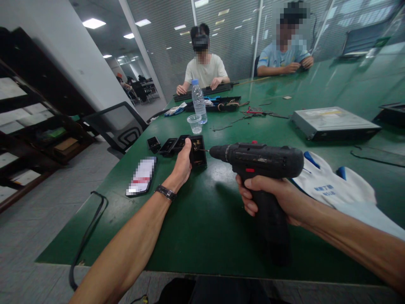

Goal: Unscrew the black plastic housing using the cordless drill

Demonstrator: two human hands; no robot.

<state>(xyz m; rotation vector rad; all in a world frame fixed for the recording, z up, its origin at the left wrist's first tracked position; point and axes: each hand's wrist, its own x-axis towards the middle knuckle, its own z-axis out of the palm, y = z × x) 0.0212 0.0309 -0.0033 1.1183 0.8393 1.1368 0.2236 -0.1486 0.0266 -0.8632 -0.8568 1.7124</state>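
Observation:
My right hand (pixel 268 190) is wrapped round the handle of a black cordless drill (pixel 259 158) with red switches. The drill points left, and a thin bit (pixel 205 150) in its chuck reaches the small black box (pixel 199 158). My left hand (pixel 182 162) grips this box at its left side, thumb on top. Small brass-coloured pieces lie inside it; I cannot make out their kind. More black open boxes (pixel 167 146) stand just left of it. A dark watch band (pixel 166 192) circles my left wrist.
A phone (pixel 142 175) lies left of my hand. Behind the boxes stand a clear cup (pixel 194 123) and a water bottle (pixel 198 101). White gloves (pixel 335 181) and a metal disc drive (pixel 333 120) lie at right. Two people (pixel 205 67) sit across the green table (pixel 202 236).

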